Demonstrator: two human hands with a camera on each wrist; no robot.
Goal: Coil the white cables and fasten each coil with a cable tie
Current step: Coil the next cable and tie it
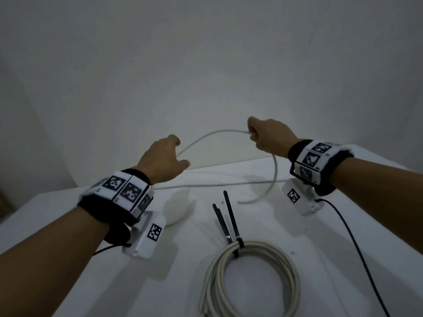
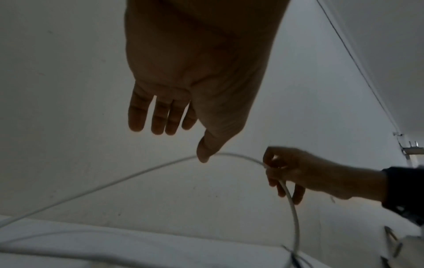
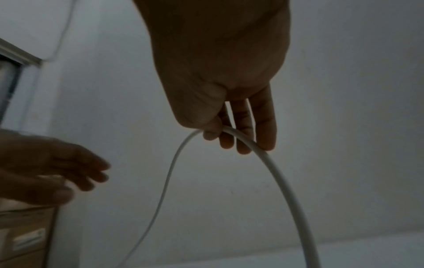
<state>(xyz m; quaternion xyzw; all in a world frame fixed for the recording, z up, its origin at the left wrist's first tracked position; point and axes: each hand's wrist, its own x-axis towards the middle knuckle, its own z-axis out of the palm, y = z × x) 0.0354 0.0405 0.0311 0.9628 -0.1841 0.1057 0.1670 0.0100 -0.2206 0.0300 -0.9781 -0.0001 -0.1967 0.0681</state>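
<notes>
My left hand and right hand are raised above the far part of the worktop, left and right of centre and apart from each other. Between them arches the loose cable: my right hand pinches it at the top of the arch, and my left hand's thumb lies at it further along. From my right hand one run drops down to the worktop, ending ahead of the cable ties; another run lies across the worktop behind them. Nearest me, at centre, lies the coil, with the cable ties at its far edge, pointing away from me. The wall stands behind the worktop.
</notes>
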